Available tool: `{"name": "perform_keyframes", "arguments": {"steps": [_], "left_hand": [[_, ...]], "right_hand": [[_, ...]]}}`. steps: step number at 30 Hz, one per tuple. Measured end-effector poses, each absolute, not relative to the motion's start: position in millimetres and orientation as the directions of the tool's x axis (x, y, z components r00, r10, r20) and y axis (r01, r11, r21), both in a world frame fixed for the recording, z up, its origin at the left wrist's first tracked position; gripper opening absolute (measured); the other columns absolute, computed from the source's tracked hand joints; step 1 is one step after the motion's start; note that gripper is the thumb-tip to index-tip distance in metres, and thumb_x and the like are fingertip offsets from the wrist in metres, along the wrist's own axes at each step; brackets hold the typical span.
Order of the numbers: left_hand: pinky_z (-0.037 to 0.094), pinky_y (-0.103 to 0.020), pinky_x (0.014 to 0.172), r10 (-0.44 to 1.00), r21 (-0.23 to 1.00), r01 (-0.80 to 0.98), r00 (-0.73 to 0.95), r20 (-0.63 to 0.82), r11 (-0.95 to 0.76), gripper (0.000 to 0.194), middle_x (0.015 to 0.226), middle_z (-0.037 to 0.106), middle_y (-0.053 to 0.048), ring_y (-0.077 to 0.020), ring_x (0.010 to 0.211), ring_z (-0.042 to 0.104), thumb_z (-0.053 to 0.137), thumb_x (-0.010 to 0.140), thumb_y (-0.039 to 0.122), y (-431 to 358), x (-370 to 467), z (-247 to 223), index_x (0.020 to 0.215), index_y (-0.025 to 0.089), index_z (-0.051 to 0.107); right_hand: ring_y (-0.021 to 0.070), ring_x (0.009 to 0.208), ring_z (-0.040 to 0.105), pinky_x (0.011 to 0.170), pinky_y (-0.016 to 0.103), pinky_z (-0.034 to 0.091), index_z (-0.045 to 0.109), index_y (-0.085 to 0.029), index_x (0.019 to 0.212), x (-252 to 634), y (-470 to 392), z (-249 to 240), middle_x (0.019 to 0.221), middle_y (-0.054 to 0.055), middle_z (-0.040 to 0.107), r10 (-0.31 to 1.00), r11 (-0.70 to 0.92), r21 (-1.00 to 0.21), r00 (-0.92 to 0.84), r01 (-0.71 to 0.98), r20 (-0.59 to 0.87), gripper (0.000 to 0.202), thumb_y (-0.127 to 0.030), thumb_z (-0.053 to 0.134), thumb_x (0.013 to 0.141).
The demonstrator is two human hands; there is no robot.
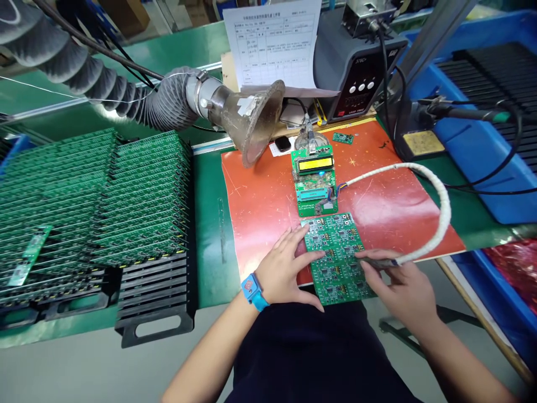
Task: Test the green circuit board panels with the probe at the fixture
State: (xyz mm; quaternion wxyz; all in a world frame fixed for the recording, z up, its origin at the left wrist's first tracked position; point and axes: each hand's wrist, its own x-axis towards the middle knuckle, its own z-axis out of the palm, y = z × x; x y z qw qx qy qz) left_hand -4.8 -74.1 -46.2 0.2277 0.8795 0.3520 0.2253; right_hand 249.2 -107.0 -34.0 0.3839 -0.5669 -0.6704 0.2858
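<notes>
A green circuit board panel [333, 266] with rows of small parts lies at the front edge of the red mat, partly over the edge. My left hand [289, 260], fingers spread, rests along the panel's left side, its fingertips on the board. Over the right side, my right hand [394, 282] pinches a dark probe [380, 262], its tip near the panel's surface. A white-wrapped cable [442, 207] curves from the probe to a green programmer board [315, 182] with a lit yellow display, just behind the panel. The exact contact of the probe tip is hidden by my fingers.
Black racks [153, 291] packed with upright green boards [146, 196] stand at left. A fume hose funnel [262, 123] hangs over the red mat [260, 207]. Behind are a soldering station [356, 73] and a printed sheet [272, 45]; a blue bin [482, 173] is at right.
</notes>
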Motion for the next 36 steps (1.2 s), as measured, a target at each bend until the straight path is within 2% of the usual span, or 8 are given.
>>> {"name": "perform_keyframes", "arguments": {"steps": [4,10,27,31,36], "left_hand": [[0.024,-0.059,0.111,0.728,0.558,0.530,0.651,0.215,-0.638,0.098,0.155,0.013,-0.017,-0.0389,0.140,0.022,0.066,0.054,0.081,-74.3,-4.7,-45.7,0.132,0.023,0.050],[0.025,-0.060,0.110,0.730,0.560,0.532,0.650,0.211,-0.635,0.097,0.154,0.016,-0.016,-0.0392,0.139,0.024,0.066,0.054,0.081,-74.6,-5.1,-44.4,0.131,0.023,0.050],[0.026,-0.059,0.111,0.725,0.558,0.528,0.655,0.212,-0.640,0.095,0.154,0.014,-0.017,-0.0383,0.140,0.022,0.065,0.057,0.080,-73.6,-4.9,-43.8,0.130,0.022,0.050],[0.022,-0.060,0.112,0.717,0.558,0.533,0.676,0.171,-0.636,0.095,0.156,0.005,-0.014,-0.0404,0.140,0.019,0.068,0.058,0.077,-74.9,-4.0,-37.5,0.134,0.024,0.047],[0.014,-0.069,0.108,0.701,0.534,0.590,0.713,0.007,-0.605,0.100,0.157,-0.014,-0.006,-0.0493,0.139,0.006,0.070,0.058,0.075,-78.2,4.2,-17.0,0.143,0.037,0.034]], "right_hand": [[0.0182,0.079,0.067,0.064,0.027,0.055,0.056,-0.024,0.099,251.6,-108.0,-38.4,0.091,0.005,0.069,0.983,0.177,-0.837,-0.062,0.517,0.170,0.013,-0.024,0.060,0.087],[0.0206,0.090,0.066,0.079,0.033,0.055,0.057,-0.024,0.105,254.2,-109.3,-38.4,0.097,0.006,0.068,0.987,0.163,-0.872,-0.080,0.461,0.142,0.016,-0.025,0.059,0.089],[0.0200,0.090,0.064,0.078,0.033,0.054,0.057,-0.025,0.103,251.9,-109.4,-34.7,0.098,0.006,0.067,0.989,0.150,-0.889,-0.072,0.433,0.132,0.014,-0.024,0.059,0.089],[0.0210,0.090,0.065,0.078,0.034,0.054,0.057,-0.024,0.103,251.8,-108.0,-33.8,0.097,0.007,0.068,0.988,0.153,-0.872,-0.078,0.466,0.132,0.013,-0.027,0.058,0.090],[0.0214,0.089,0.065,0.076,0.034,0.056,0.058,-0.024,0.103,252.2,-107.8,-34.3,0.097,0.007,0.068,0.990,0.142,-0.878,-0.077,0.458,0.120,0.014,-0.031,0.058,0.090]]}}
